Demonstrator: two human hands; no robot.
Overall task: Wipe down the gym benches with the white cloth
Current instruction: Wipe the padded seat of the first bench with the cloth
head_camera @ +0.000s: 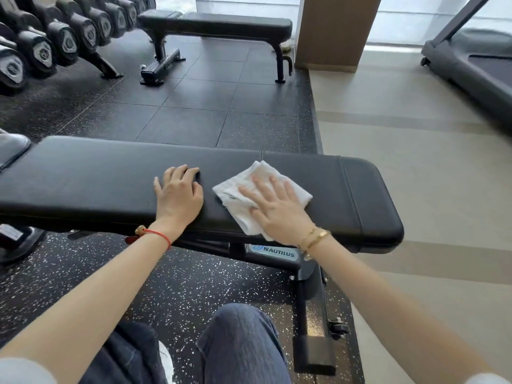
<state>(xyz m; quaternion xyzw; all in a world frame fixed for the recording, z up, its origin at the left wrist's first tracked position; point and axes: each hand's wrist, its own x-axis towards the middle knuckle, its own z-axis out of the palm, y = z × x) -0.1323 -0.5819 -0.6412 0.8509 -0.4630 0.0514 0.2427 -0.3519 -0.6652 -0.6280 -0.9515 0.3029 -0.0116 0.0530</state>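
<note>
Spanning the foreground: black padded Nautilus bench (83, 178), the counter here
White cloth (293, 189): lies flat on the pad, toward its right end
Right hand (277, 212): fingers (263, 187) straight, spread wide, pressing the cloth
Left hand (178, 194): just beside the cloth, fingers (191, 171) loosely bent, resting on the bare pad

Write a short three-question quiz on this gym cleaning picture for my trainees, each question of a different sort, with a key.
1. True or false: the right hand presses flat on the white cloth.
2. What does the left hand touch? A) a dumbbell B) the near bench pad C) the treadmill
3. Fill in: the brand label under the near bench reads ____.

Key
1. True.
2. B; it rests bare on the pad, beside the cloth.
3. Nautilus.
</note>
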